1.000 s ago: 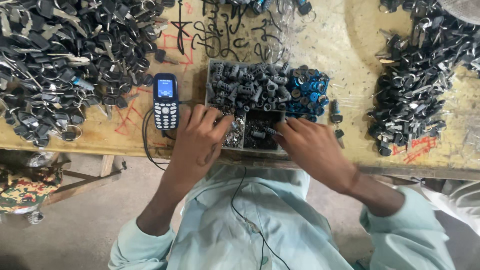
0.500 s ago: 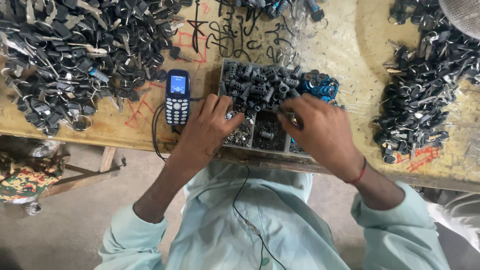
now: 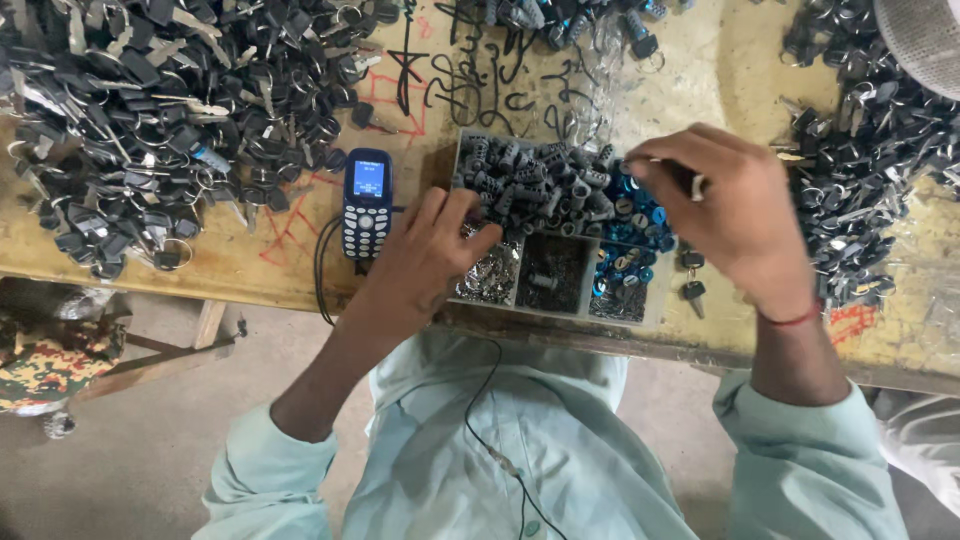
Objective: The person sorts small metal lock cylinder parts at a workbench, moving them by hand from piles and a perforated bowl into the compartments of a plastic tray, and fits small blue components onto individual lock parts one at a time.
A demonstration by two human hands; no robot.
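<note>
A compartment tray (image 3: 655, 312) lies at the table's near edge. It holds grey cylinders (image 3: 535, 182), blue round parts (image 3: 632, 215) and small silver bits (image 3: 490, 282). My left hand (image 3: 420, 258) rests on the tray's left side, fingers curled over the silver bits and the grey cylinders. Whether it grips one is hidden. My right hand (image 3: 735, 215) hovers above the tray's right end, its fingers pinched on a small pale part (image 3: 697, 185). The motion is blurred.
A dark blue keypad phone (image 3: 367, 200) with a lit screen lies left of the tray, its cable running off the table edge. Big heaps of black-headed keys (image 3: 150, 110) fill the left and the right (image 3: 870, 170). Two loose keys (image 3: 690, 290) lie beside the tray.
My right hand has lifted off the tray's middle and moved right and away from me, pinching a small part. My left hand has stayed on the tray's left side.
</note>
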